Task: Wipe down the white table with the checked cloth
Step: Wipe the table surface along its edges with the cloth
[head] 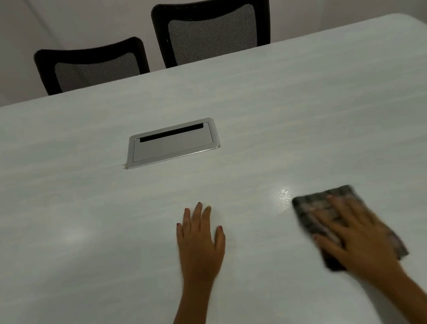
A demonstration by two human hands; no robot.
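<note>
Head view. Noted right hand (353, 237) spread flat, pressing checked cloth (301, 205) onto white table (83, 225) at near right; cloth blurred. Noted left hand (198, 240) flat on bare tabletop, fingers straight and close together, well apart from cloth. Logged metal hatch (172, 146) set flush mid-table; black mesh chairs (212, 25) beyond far edge.

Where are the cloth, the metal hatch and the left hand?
cloth (341, 193): head view, on its uncovered far edge.
hatch (172, 144): head view, on the middle of its lid.
left hand (199, 243): head view, on the back of the hand.
</note>
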